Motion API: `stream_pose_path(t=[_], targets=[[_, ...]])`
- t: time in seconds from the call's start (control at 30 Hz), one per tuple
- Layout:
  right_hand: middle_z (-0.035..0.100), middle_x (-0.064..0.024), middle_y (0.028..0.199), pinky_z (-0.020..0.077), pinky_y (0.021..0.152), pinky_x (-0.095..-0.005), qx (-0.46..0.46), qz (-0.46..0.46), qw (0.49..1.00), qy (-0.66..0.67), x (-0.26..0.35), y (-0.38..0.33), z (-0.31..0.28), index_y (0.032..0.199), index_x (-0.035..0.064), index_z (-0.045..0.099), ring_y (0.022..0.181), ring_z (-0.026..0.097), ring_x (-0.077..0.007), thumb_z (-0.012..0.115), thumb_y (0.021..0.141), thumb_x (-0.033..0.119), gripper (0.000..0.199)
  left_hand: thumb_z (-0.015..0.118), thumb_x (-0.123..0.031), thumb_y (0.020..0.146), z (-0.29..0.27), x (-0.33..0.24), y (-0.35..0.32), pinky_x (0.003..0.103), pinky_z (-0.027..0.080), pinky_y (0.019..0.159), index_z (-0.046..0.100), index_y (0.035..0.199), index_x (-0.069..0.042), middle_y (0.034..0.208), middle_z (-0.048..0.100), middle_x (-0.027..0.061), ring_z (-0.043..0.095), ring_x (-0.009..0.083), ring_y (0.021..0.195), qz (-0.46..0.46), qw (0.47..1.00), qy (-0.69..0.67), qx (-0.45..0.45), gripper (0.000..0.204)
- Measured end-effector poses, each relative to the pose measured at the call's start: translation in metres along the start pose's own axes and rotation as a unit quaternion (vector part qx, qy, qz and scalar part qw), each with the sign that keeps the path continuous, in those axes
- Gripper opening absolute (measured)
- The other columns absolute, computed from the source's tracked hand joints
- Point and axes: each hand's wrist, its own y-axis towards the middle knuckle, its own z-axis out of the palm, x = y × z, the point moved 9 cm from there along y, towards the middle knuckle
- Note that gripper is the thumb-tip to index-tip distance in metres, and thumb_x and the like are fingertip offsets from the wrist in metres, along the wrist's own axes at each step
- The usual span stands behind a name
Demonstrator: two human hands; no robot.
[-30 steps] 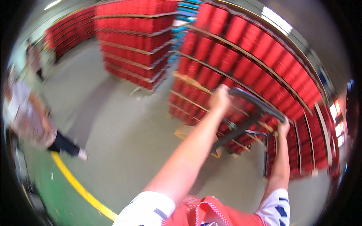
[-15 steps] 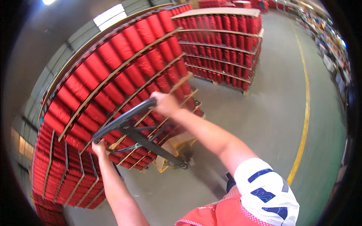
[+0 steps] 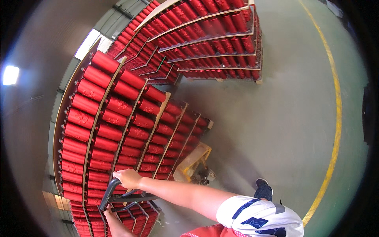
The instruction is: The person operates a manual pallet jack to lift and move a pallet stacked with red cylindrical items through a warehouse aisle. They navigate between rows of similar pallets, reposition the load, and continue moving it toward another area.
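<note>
My right hand [image 3: 127, 178] and left hand [image 3: 109, 213] are both clamped on the black looped steel handle [image 3: 107, 192] of the yellow pallet jack [image 3: 192, 162], tucked under the stacked pallet of red yarn cones [image 3: 118, 134] on the concrete floor [image 3: 268, 130], a load I judge heavy and slow to steer.

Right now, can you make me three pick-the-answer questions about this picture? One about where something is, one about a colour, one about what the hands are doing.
1. Where is the yellow line?
A. On the floor
B. On the wall
C. On the spools

2. What colour are the spools?
A. Blue
B. Red
C. Green

3. What is the right hand doing?
A. Hanging free
B. Waving
C. Gripping the handle

Answers:
1 A, it curves across the grey floor on the right.
2 B, every stacked spool is red.
3 C, its fingers wrap the black handle; the left hand is lower down on it.
</note>
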Motion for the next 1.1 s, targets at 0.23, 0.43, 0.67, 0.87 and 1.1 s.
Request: stream_pose_path(t=[0.23, 0.43, 0.67, 0.87, 1.1], targets=[[0.066, -0.0156, 0.085, 0.0510, 0.068, -0.0495, 0.017, -0.022, 1.000, -0.006, -0.021, 0.015, -0.003, 0.090, 0.0065, 0.056, 0.080, 0.066, -0.0370, 0.053, 0.082, 0.007, 0.008, 0.076, -0.017, 0.079, 0.015, -0.013, -0.007, 0.031, 0.041, 0.046, 0.063, 0.094, -0.013, 0.069, 0.057, -0.0006, 0.053, 0.0139, 0.058, 0.019, 0.999, 0.042, -0.028, 0.020], [0.064, -0.0159, 0.083, 0.0518, 0.072, -0.0453, -0.021, -0.074, 0.996, -0.038, -0.033, 0.033, 0.017, 0.085, 0.0067, 0.061, 0.082, 0.064, -0.0356, 0.064, 0.076, 0.013, 0.011, 0.076, -0.019, 0.079, 0.010, 0.005, 0.010, 0.031, 0.040, 0.045, 0.063, 0.094, -0.013, 0.069, 0.057, -0.0004, 0.054, 0.0140, 0.058, 0.033, 0.997, 0.056, -0.035, 0.022], [0.068, -0.0149, 0.084, 0.0522, 0.069, -0.0359, -0.011, -0.091, 0.992, -0.085, -0.027, 0.048, 0.033, 0.091, 0.0069, 0.066, 0.078, 0.068, -0.0248, 0.070, 0.078, 0.011, 0.015, 0.079, -0.040, 0.075, -0.009, 0.017, 0.042, 0.036, 0.050, 0.082, 0.070, 0.108, -0.006, 0.104, 0.072, 0.0119, 0.069, 0.0215, 0.091, 0.213, 0.956, 0.149, -0.136, 0.048], [0.064, -0.0156, 0.076, 0.0500, 0.066, -0.0357, -0.035, -0.014, 0.989, -0.140, -0.068, 0.070, 0.017, 0.088, 0.0054, 0.064, 0.071, 0.066, -0.0274, 0.069, 0.071, 0.004, 0.018, 0.081, -0.018, 0.072, 0.054, 0.001, 0.035, 0.033, 0.050, 0.076, 0.073, 0.093, -0.005, 0.084, 0.072, 0.0055, 0.065, 0.0150, 0.077, 0.188, 0.977, -0.067, -0.080, 0.026], [0.065, -0.0178, 0.080, 0.0482, 0.071, -0.0418, -0.014, 0.083, 0.969, -0.231, -0.117, 0.123, 0.047, 0.089, 0.0090, 0.064, 0.081, 0.066, -0.0349, 0.067, 0.072, 0.012, 0.017, 0.078, -0.016, 0.077, 0.061, -0.012, 0.070, 0.032, 0.048, 0.065, 0.069, 0.082, -0.006, 0.069, 0.067, 0.0023, 0.061, 0.0127, 0.064, 0.182, 0.979, -0.088, -0.033, 0.014]])
